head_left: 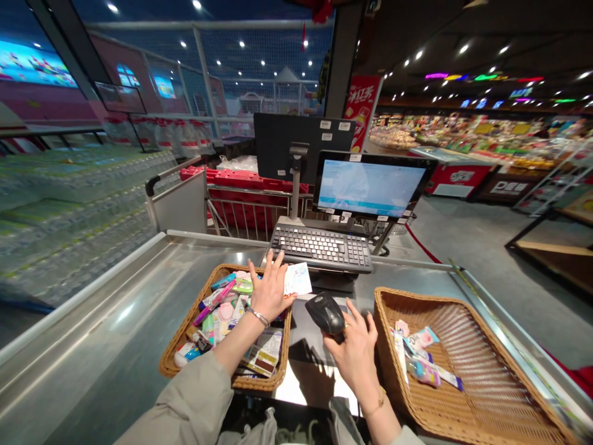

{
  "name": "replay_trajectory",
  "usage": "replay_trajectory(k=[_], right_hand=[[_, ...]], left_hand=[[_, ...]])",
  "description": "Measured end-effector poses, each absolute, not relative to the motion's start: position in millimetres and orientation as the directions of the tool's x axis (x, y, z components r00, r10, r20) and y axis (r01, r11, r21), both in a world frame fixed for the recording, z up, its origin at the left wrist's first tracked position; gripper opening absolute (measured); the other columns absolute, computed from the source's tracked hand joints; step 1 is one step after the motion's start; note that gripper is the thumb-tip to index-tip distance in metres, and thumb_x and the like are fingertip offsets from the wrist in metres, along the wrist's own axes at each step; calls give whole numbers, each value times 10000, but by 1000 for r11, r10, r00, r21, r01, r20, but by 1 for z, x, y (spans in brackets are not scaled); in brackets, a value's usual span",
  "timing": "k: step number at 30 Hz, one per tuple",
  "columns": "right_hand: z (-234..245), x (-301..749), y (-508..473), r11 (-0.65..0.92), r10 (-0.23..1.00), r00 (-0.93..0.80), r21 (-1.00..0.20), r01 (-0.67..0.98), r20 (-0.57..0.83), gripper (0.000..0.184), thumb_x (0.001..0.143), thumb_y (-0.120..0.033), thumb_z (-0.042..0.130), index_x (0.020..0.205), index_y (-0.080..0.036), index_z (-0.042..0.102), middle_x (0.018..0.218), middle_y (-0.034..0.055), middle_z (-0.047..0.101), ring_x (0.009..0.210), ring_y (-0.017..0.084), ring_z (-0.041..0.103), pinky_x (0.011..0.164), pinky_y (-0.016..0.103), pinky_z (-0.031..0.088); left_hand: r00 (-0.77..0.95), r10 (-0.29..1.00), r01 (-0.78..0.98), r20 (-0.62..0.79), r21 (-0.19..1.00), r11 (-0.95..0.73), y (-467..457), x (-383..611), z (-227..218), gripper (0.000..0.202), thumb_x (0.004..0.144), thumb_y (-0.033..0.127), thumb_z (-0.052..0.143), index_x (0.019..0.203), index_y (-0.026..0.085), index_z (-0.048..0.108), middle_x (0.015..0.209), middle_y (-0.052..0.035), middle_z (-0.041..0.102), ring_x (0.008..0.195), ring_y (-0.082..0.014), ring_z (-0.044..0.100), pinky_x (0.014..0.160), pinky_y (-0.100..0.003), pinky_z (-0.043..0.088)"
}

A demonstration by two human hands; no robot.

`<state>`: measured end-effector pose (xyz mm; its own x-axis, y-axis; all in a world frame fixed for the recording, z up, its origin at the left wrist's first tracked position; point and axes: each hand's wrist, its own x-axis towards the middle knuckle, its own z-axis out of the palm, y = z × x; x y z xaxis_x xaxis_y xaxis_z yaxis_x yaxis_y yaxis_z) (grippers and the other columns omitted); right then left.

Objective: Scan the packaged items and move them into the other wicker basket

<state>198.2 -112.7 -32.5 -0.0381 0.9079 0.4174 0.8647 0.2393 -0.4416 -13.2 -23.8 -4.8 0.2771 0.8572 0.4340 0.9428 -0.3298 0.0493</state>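
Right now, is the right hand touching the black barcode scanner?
Touching: the head view shows the right hand closed around the black barcode scanner, holding it up from below.

My camera rides on my head, facing forward and down. It looks from close above my left hand and right hand onto the steel worktop.

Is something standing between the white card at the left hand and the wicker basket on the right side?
Yes: between the white card at the left hand and the wicker basket, the right hand holds a black handheld scanner.
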Motion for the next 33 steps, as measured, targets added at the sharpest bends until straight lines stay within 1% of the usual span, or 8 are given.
replay_trajectory(k=[6,13,19,22,29,33], right_hand=[[-35,199,-112,241,905,-38,-438,866,423,184,768,-259,597,930,-242,682,1129,37,699,1323,300,445,1124,575,138],[-37,202,-111,237,901,-27,-438,867,433,177,788,-278,591,937,-231,676,1137,47,694,1329,303,435,1118,577,144],[-40,206,-110,216,889,5,-430,877,458,203,796,-295,588,973,-239,669,1161,40,689,1316,289,454,1115,575,159],[-42,210,-111,203,888,17,-425,882,460,227,802,-302,583,1003,-240,668,1182,42,680,1320,283,451,1115,572,169],[-41,226,-115,135,872,102,-436,890,479,222,774,-284,609,977,-222,674,1147,51,692,1288,294,479,1117,570,160],[-39,236,-118,102,850,151,-439,892,504,190,771,-277,610,938,-218,678,1088,55,709,1256,296,504,1122,565,149]], left_hand=[[281,847,942,451,40,-334,-22,-12,-6,681,756,472,673,1327,148,493,1567,-165,260,1469,-391,112,1087,-694,-190],[278,820,942,501,28,-336,-21,-9,-7,684,738,477,695,1305,136,522,1529,-200,336,1454,-413,160,1093,-727,-105],[288,815,937,503,28,-348,-20,-4,-4,668,754,484,680,1298,132,521,1534,-178,332,1457,-383,179,1099,-710,-132],[300,813,933,499,26,-360,-18,2,-2,673,747,475,688,1296,126,518,1534,-182,330,1458,-383,178,1096,-717,-126],[356,795,909,492,16,-416,-12,22,-2,683,732,459,698,1297,123,511,1540,-188,317,1466,-382,148,1094,-732,-97],[384,774,890,503,22,-455,-8,35,-1,685,727,462,704,1295,129,518,1526,-202,338,1458,-395,168,1096,-732,-81]])
